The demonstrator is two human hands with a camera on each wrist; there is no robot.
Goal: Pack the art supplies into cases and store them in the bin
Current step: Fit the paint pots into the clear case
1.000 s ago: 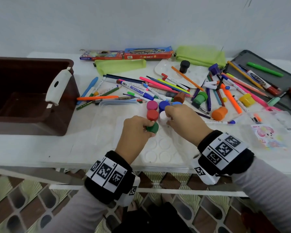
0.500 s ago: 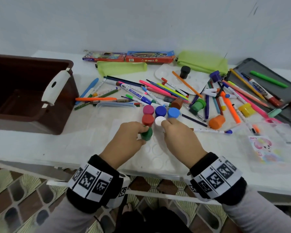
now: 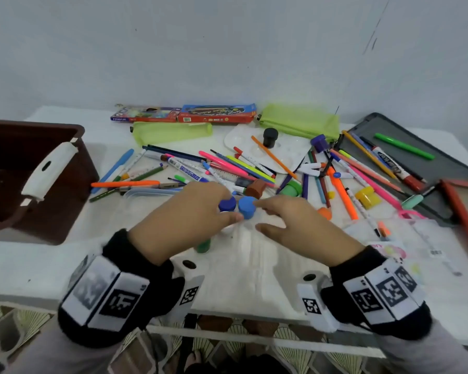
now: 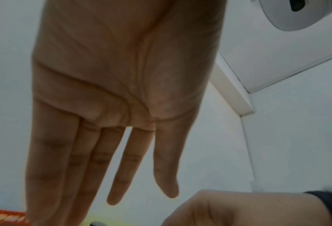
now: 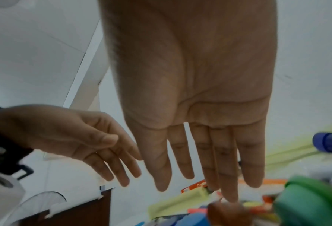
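Left hand (image 3: 184,214) and right hand (image 3: 295,225): fingers straight, slightly apart, holding nothing, over round plastic paint pots (image 3: 247,207). Smooth brown bin (image 3: 38,211) left.

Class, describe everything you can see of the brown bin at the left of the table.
The brown bin is a dark brown, plastic-looking box with rounded corners, standing upright and open-topped on the white table at its left end. A white latch handle is hinged on its near right rim, tilted outward. Its inside looks dark; no contents show. Neither hand touches it.
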